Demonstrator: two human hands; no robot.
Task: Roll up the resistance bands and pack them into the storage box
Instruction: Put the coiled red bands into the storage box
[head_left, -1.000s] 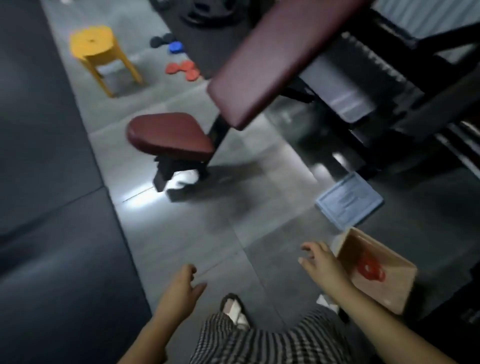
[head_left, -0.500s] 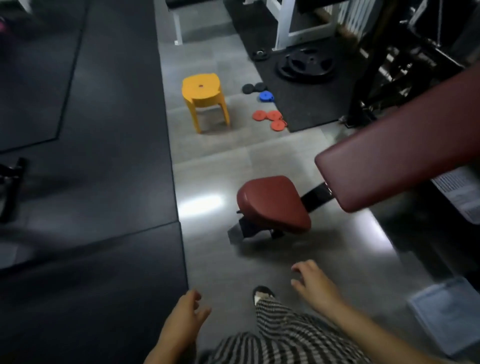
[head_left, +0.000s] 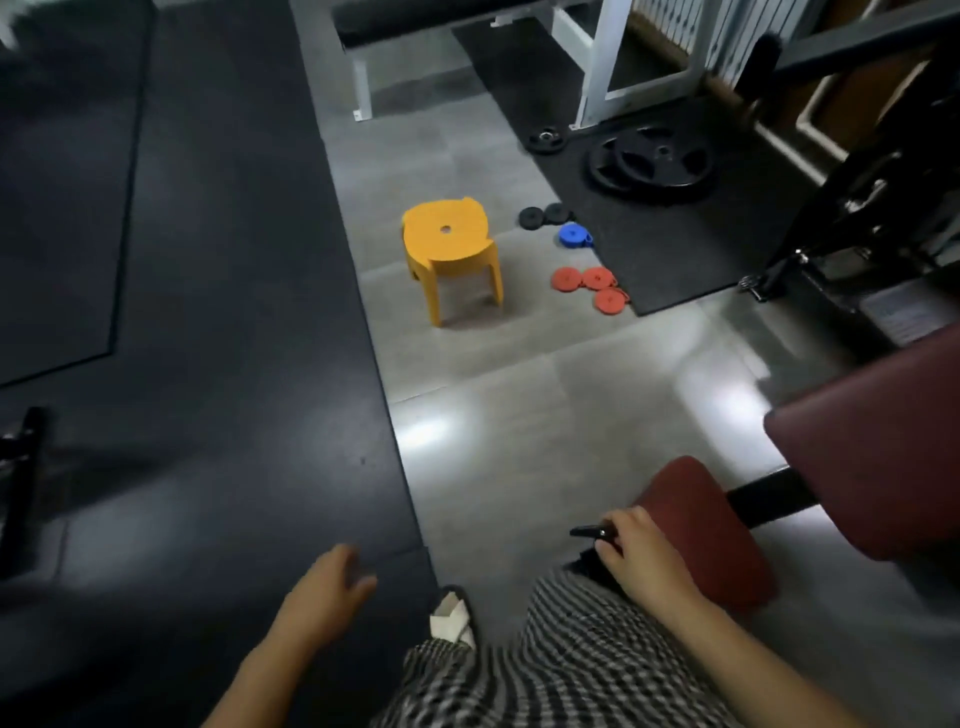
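Dim gym floor, soft overall and smeared toward the edges.
Overhead light leaves pale glare patches on the glossy grey tiles (head_left: 519, 441) near the maroon bench (head_left: 701, 525); the black mats (head_left: 208, 364) on the left swallow it. The yellow stool (head_left: 449, 249) is fairly sharp with a faint shadow, the near left hand (head_left: 322, 587) is motion-blurred, and the far white rack (head_left: 597, 62) leans with wide-angle distortion.
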